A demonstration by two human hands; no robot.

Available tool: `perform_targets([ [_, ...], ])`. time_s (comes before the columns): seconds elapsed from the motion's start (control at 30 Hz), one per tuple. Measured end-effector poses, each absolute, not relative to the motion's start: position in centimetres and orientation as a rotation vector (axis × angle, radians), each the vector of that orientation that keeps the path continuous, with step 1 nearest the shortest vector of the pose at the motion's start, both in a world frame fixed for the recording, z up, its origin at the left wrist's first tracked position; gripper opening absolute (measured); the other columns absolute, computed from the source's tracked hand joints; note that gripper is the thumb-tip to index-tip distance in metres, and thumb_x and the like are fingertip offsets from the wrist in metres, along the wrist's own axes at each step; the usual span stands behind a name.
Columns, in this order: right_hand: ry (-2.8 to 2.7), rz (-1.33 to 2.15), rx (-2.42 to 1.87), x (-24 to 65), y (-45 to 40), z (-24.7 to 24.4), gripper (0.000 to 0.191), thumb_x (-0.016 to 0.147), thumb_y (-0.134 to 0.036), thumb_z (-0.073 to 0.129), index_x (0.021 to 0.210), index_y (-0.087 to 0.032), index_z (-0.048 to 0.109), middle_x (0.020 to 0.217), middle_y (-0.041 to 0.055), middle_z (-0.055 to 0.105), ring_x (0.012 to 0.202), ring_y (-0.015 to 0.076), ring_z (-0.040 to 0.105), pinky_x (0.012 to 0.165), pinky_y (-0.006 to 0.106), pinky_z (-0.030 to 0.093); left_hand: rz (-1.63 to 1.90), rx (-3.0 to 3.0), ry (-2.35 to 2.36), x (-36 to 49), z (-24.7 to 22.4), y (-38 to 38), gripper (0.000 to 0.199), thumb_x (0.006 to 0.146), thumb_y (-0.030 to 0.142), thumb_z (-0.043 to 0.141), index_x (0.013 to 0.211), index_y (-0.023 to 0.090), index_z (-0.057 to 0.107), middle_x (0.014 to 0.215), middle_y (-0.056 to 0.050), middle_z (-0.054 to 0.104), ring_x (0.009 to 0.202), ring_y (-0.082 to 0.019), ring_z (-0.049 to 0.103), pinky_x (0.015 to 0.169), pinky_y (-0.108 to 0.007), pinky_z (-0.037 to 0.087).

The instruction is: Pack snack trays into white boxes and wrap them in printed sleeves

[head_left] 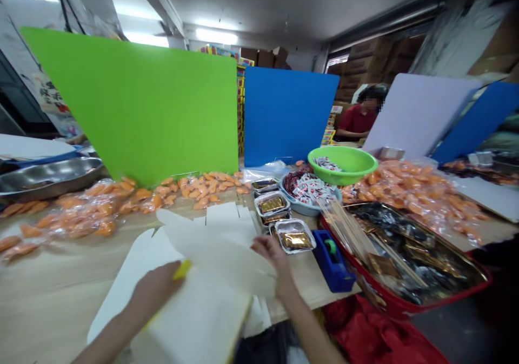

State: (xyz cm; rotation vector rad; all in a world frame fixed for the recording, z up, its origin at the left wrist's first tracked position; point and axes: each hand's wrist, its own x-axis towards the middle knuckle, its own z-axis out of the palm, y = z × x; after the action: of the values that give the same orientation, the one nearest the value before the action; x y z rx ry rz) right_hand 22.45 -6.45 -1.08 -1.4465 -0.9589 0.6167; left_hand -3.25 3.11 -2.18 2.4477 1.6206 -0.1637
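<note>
Because it lies unfolded on the desk (52,283), the cream card blank (211,250) stays pinned under the right hand (271,247), grip wide and flat; the left hand (156,285) curls beside a yellow strip (182,269), hold unclear.

Left hand (154,288) and right hand (268,250) apparently touch a cream card blank (198,321).

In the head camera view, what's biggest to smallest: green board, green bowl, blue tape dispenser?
Green board, then green plastic bowl, then blue tape dispenser.
</note>
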Motion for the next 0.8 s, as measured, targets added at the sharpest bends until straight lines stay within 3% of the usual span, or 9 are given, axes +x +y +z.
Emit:
perform_targets([
  [0.07, -0.978, 0.388, -1.655, 27.7, -6.6, 0.3, 0.030, 0.082, -0.044, 0.041, 0.088, -0.019, 0.056, 0.077, 0.0032, 0.061, 0.072, 0.0185, 0.056, 0.066, 0.031, 0.045, -0.096, 2.374, 1.783, -5.4, -2.3, 5.5, 0.039, 0.080, 0.029, 0.035, 0.112, 0.015, 0.053, 0.115, -0.015, 0.060, 0.103, -0.031, 0.057, 0.085, -0.040, 0.042],
  [0.2, -0.948, -0.047, -2.107, 36.6, -6.0, 1.0, 0.019, 0.079, -0.023, 0.048, 0.093, -0.013, 0.055, 0.102, 0.0166, 0.056, 0.101, 0.0300, 0.050, 0.086, 0.042, 0.036, -0.079, 2.223, 1.932, -7.5, -2.5, 8.6, 0.039, 0.080, 0.037, 0.033, 0.102, 0.012, 0.054, 0.100, -0.020, 0.064, 0.091, -0.034, 0.062, 0.073, -0.041, 0.046],
  [0.33, -0.938, -0.291, -2.412, 40.7, -4.4, -0.4, 0.026, 0.075, -0.015, 0.056, 0.098, -0.005, 0.054, 0.107, 0.0266, 0.051, 0.101, 0.0373, 0.050, 0.080, 0.044, 0.038, 0.200, 2.112, 1.704, -7.6, -2.6, 8.8, 0.041, 0.078, 0.050, 0.034, 0.087, 0.016, 0.058, 0.096, -0.013, 0.068, 0.092, -0.030, 0.062, 0.082, -0.038, 0.045],
  [0.4, -0.950, -0.370, -2.494, 41.6, -3.9, -1.0, 0.022, 0.077, -0.012, 0.051, 0.096, -0.002, 0.055, 0.102, 0.0284, 0.052, 0.096, 0.0371, 0.053, 0.073, 0.042, 0.040, 0.343, 2.009, 1.593, -7.7, -2.5, 8.2, 0.044, 0.075, 0.054, 0.039, 0.091, 0.018, 0.060, 0.097, -0.008, 0.068, 0.093, -0.029, 0.061, 0.083, -0.036, 0.046],
  [0.53, -1.056, -0.508, -2.514, 43.1, -3.9, -0.7, 0.022, 0.081, -0.006, 0.038, 0.087, -0.004, 0.060, 0.096, 0.0249, 0.055, 0.092, 0.0330, 0.055, 0.068, 0.037, 0.039, 0.519, 1.886, 1.607, -8.2, -3.0, 6.4, 0.056, 0.065, 0.053, 0.050, 0.108, 0.018, 0.057, 0.105, -0.007, 0.066, 0.102, -0.031, 0.057, 0.084, -0.037, 0.047],
  [0.63, -1.091, -0.628, -2.436, 43.2, -4.4, 0.8, 0.026, 0.086, -0.014, 0.035, 0.090, -0.008, 0.059, 0.096, 0.0222, 0.056, 0.094, 0.0327, 0.052, 0.070, 0.040, 0.039, 0.542, 1.873, 1.644, -8.4, -4.1, 5.9, 0.060, 0.066, 0.050, 0.046, 0.114, 0.015, 0.053, 0.109, -0.009, 0.064, 0.107, -0.031, 0.054, 0.089, -0.036, 0.044],
  [0.8, -1.135, -0.748, -2.128, 36.9, -5.4, 4.3, 0.031, 0.093, -0.026, 0.024, 0.101, -0.012, 0.051, 0.095, 0.0127, 0.057, 0.089, 0.0217, 0.054, 0.076, 0.034, 0.041, 0.605, 1.933, 1.599, -7.8, -6.1, 6.5, 0.047, 0.072, 0.044, 0.043, 0.110, 0.018, 0.054, 0.102, -0.006, 0.065, 0.103, -0.028, 0.056, 0.088, -0.034, 0.044],
])
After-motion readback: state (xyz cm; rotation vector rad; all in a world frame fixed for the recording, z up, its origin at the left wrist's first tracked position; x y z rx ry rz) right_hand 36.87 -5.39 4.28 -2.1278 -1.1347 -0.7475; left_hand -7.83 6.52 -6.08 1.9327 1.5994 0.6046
